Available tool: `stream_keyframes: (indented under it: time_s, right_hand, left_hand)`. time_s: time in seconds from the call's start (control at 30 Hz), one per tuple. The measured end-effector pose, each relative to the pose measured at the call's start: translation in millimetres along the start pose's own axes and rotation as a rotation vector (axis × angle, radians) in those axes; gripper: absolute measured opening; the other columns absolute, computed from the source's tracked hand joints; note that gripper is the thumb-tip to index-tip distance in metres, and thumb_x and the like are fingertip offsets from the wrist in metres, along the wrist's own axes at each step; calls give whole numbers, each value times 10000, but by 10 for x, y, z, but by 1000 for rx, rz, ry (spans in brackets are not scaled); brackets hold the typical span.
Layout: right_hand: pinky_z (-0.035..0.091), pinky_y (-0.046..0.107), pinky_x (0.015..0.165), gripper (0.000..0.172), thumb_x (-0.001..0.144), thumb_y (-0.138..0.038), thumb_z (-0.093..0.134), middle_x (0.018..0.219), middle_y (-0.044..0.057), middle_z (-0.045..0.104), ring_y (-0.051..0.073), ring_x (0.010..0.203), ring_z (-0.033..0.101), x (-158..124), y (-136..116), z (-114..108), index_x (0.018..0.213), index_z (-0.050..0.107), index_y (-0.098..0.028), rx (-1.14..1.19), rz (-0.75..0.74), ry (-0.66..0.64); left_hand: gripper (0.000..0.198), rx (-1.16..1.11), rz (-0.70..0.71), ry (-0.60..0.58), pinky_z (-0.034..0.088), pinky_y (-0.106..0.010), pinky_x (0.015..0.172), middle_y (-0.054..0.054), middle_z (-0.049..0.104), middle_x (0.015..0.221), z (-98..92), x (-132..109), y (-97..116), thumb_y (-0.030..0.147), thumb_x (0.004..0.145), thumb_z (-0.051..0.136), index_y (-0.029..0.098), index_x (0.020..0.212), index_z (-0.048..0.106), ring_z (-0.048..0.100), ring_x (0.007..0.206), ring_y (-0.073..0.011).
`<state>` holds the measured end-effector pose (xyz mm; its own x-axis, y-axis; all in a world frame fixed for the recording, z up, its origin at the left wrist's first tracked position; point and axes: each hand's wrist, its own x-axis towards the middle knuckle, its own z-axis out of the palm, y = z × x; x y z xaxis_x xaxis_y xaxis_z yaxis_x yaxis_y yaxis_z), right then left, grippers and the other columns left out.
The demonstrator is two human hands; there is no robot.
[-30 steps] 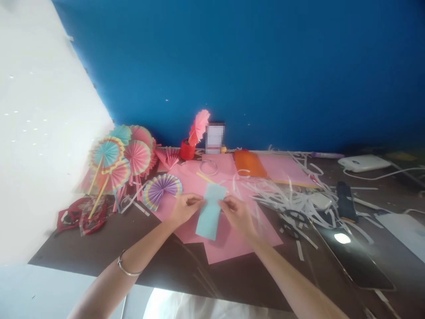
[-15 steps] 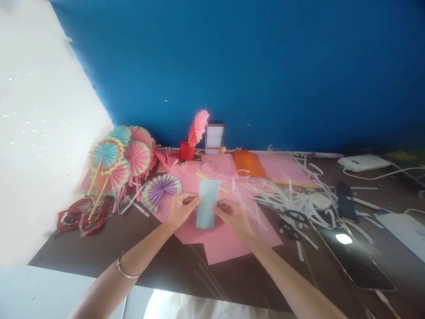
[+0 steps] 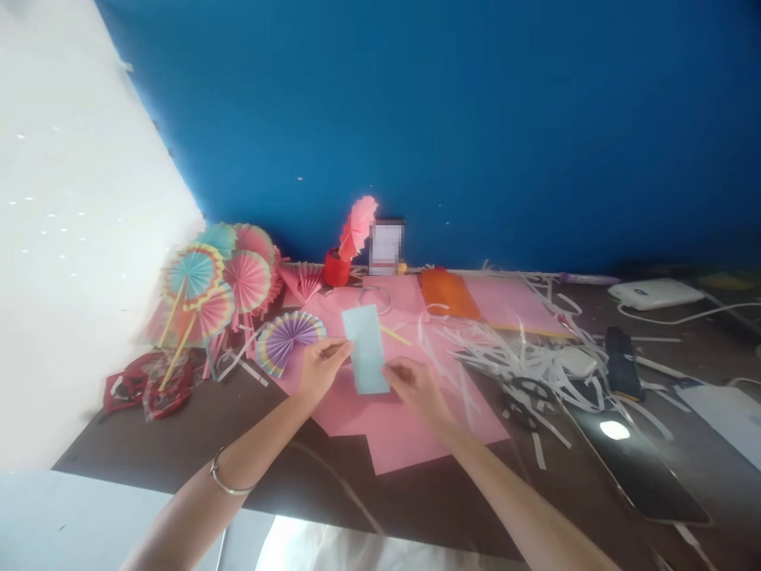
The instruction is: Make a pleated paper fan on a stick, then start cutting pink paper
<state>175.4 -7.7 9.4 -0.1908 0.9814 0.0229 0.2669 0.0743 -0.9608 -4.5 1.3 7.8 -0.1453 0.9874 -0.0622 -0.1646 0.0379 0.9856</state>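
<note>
A light blue strip of paper is held up between my hands, tilted a little to the left at its top. My left hand pinches its left edge between thumb and fingertips. On the lower right edge, my right hand grips it the same way. Beneath lie overlapping pink paper sheets on the dark table. A thin yellow strip shows just behind the blue paper. Close to my left hand rests a purple pleated paper fan.
Finished pleated fans cluster at the left, above a red plastic-wrapped item. A red cup stands by the blue wall. White paper scraps are heaped at right, near a phone. An orange sheet lies behind.
The blue paper has risen slightly and turned from leaning right to leaning left at its top. Both hands keep their pinch on it. The view has shifted very slightly.
</note>
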Motion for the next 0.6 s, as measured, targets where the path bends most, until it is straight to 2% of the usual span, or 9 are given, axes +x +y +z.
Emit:
stream_keyframes:
  time_s: [0.17, 0.37, 0.53, 0.6]
  right_hand:
    - [431, 284, 641, 244, 804, -402, 494, 709, 27, 602, 169, 687, 563, 11, 45, 7, 711, 552, -184, -81, -77, 93]
    - [404, 254, 598, 220, 872, -363, 397, 704, 5, 570, 147, 644, 540, -13, 78, 27, 774, 508, -200, -231, -129, 86]
    - [386, 231, 566, 214, 885, -326, 374, 662, -9, 543, 123, 586, 495, -31, 58, -12, 773, 509, -203, -289, -211, 91]
    - [381, 228, 547, 223, 884, -331, 376, 648, -11, 529, 119, 567, 478, -33, 43, -35, 767, 513, -199, -285, -218, 93]
  left_hand:
    - [295, -126, -61, 6, 536, -383, 784, -87, 700, 796, 14, 11, -37, 333, 622, 748, 104, 801, 695, 660, 774, -220]
    - [289, -237, -86, 5, 529, -365, 792, -71, 692, 784, 17, 12, -63, 317, 611, 762, 107, 796, 689, 658, 760, -198]
    - [300, -313, -137, -32, 519, -368, 805, -63, 691, 735, 19, 14, -51, 314, 580, 781, 115, 784, 688, 658, 741, -189]
    - [304, -329, -149, -10, 519, -382, 790, -74, 687, 703, 22, 19, -48, 295, 550, 800, 100, 752, 684, 657, 710, -195]
